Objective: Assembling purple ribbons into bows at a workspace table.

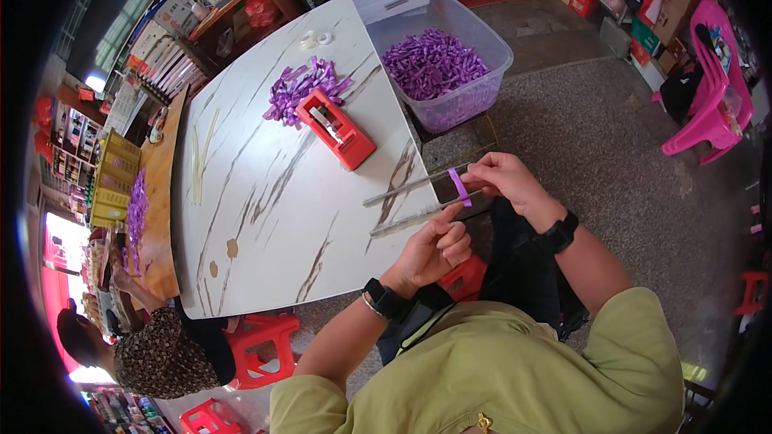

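White marbled counter (265, 273) fills mid-frame; right of centre, a purple ribbon (460, 186) spans two grey rods (402, 190) overhanging its edge. Beside it the right hand (505, 182) is pinched closed, on rod or ribbon one cannot tell; the left hand (438, 251), loosely curled, puts a fingertip to the ribbon's lower end; wrapping neatly probably calls for parallel rods and a flat, evenly taut ribbon.

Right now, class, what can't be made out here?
Head view:
Floor of the clear plastic bin: covered by purple ribbon pieces.
Whether the narrow purple ribbon encircles both straight grey rods: its top hides the underside.
Palm of the right hand: turned away.
Green shirt: lower edge cuts it off.
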`<state>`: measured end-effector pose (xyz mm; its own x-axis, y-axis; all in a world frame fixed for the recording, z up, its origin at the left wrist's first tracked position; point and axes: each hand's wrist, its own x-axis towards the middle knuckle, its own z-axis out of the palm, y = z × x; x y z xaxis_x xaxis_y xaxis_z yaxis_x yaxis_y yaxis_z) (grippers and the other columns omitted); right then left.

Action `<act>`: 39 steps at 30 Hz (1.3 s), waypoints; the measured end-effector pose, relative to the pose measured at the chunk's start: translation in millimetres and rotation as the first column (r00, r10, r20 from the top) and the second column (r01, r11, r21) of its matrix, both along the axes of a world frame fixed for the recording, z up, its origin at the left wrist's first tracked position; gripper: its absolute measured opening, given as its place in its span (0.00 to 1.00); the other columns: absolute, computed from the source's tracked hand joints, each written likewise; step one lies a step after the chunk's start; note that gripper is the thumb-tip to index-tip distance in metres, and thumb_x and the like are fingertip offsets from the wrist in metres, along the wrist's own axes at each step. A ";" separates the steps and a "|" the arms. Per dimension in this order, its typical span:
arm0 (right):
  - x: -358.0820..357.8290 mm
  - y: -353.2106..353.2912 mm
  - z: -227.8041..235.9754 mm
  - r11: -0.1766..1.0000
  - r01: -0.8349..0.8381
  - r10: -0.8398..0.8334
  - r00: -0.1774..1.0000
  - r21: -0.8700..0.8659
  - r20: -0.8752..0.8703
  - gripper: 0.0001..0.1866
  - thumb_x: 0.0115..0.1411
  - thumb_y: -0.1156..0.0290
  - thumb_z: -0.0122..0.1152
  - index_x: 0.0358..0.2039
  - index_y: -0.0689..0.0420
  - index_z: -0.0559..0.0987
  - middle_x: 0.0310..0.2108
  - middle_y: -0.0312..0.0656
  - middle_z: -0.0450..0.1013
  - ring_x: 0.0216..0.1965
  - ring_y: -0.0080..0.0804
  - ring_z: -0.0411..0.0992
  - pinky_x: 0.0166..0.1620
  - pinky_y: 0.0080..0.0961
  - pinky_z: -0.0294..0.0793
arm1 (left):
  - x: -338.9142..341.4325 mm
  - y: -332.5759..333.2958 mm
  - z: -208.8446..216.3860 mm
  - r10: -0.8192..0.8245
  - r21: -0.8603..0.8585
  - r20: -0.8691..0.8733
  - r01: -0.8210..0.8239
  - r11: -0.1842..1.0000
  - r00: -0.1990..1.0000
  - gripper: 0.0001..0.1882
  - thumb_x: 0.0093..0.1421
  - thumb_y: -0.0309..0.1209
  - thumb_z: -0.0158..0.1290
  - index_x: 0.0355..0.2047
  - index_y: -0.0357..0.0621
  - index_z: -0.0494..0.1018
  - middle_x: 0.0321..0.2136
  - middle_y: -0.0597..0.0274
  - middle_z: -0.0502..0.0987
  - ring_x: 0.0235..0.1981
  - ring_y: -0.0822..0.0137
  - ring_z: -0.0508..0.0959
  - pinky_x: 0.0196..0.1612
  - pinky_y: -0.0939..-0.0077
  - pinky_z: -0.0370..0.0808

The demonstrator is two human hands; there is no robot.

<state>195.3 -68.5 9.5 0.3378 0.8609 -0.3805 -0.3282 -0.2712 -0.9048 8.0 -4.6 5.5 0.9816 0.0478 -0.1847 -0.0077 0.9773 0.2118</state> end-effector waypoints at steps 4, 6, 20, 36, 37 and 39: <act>0.6 -1.8 3.0 1.000 -0.012 0.013 1.000 -0.016 0.011 0.07 0.56 0.62 0.53 0.30 0.51 0.72 0.32 0.33 0.74 0.34 0.16 0.71 0.30 0.10 0.64 | -0.7 0.7 -2.9 0.000 0.020 0.012 0.000 1.000 1.000 0.19 0.58 0.27 0.35 0.51 0.49 0.60 0.14 0.71 0.50 0.18 0.75 0.55 0.26 0.81 0.56; 2.7 -3.2 1.4 0.999 -0.015 0.015 1.000 -0.048 -0.011 0.07 0.56 0.62 0.53 0.30 0.51 0.72 0.32 0.32 0.74 0.34 0.15 0.71 0.31 0.10 0.64 | -0.4 0.7 -3.6 -0.001 0.019 0.014 0.001 1.000 1.000 0.19 0.58 0.27 0.35 0.51 0.49 0.60 0.14 0.71 0.50 0.18 0.75 0.55 0.26 0.81 0.56; 13.3 1.6 -42.3 0.988 -0.131 0.100 0.945 -0.080 -0.313 0.09 0.58 0.66 0.51 0.35 0.55 0.73 0.33 0.34 0.73 0.31 0.17 0.72 0.20 0.07 0.61 | 0.0 0.3 -2.5 -0.003 0.001 -0.008 0.003 1.000 1.000 0.20 0.57 0.27 0.35 0.52 0.50 0.59 0.14 0.71 0.50 0.18 0.75 0.56 0.26 0.81 0.57; -11.1 21.8 -81.4 0.970 -0.232 0.215 0.704 0.067 -0.677 0.10 0.56 0.63 0.54 0.34 0.54 0.73 0.27 0.29 0.71 0.30 0.19 0.70 0.35 0.23 0.69 | -1.0 1.3 -5.8 -0.007 0.007 0.005 0.007 1.000 1.000 0.22 0.57 0.26 0.33 0.53 0.50 0.58 0.14 0.72 0.50 0.18 0.75 0.57 0.27 0.81 0.58; -10.9 24.3 -94.7 0.955 -0.242 0.285 0.591 0.171 -0.755 0.10 0.56 0.62 0.54 0.34 0.54 0.73 0.27 0.31 0.71 0.31 0.21 0.70 0.37 0.23 0.69 | -0.5 1.0 -5.5 -0.009 0.015 -0.001 0.009 1.000 1.000 0.22 0.57 0.26 0.33 0.54 0.50 0.57 0.14 0.72 0.50 0.18 0.75 0.57 0.27 0.81 0.58; -14.1 27.6 -96.8 0.931 -0.240 0.358 0.464 0.274 -0.810 0.10 0.56 0.62 0.54 0.33 0.54 0.73 0.28 0.32 0.71 0.31 0.22 0.70 0.39 0.23 0.69 | -0.8 0.9 -4.5 -0.007 0.022 -0.008 0.008 1.000 1.000 0.23 0.57 0.26 0.33 0.54 0.50 0.55 0.14 0.72 0.50 0.18 0.75 0.57 0.28 0.80 0.59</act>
